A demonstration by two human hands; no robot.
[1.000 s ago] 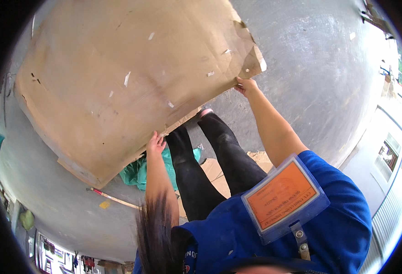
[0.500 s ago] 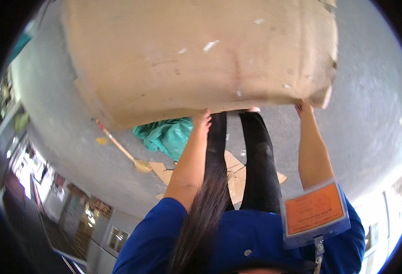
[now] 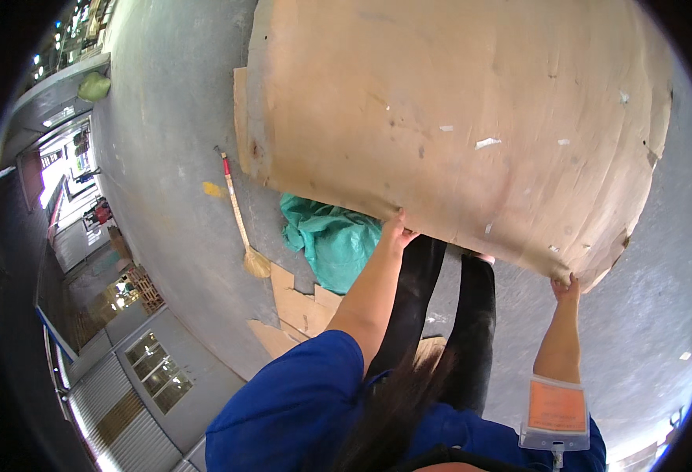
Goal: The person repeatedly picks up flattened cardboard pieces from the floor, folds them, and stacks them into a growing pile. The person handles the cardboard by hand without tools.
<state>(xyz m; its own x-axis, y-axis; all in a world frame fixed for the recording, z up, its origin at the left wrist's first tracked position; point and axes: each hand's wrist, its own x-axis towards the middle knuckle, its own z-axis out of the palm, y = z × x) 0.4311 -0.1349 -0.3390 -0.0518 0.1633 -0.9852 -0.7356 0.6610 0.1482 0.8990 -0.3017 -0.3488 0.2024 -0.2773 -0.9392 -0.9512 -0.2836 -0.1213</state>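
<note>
A large brown cardboard sheet [image 3: 456,102], scuffed and dotted with torn white bits, spreads in front of me over the grey floor. My left hand [image 3: 397,231] pinches its near edge around the middle. Close to the near right corner, my right hand [image 3: 566,288] grips the same edge, thumb on top. The fingers under the sheet are hidden on both hands. Below the left part of the sheet lies a crumpled green plastic sack [image 3: 334,240], partly covered by it.
A broom [image 3: 239,220] with a red-tipped handle lies left on the concrete floor [image 3: 173,189], near a yellow mark. Flat cardboard pieces [image 3: 302,311] lie beside my legs. A wall with a window [image 3: 159,371] stands at lower left; a green bundle [image 3: 94,86] sits farther off.
The sheet and both hands have shifted right and lower in view, with the sheet's near edge now slanting down to the right. Both hands keep their hold. My view has turned as well.
</note>
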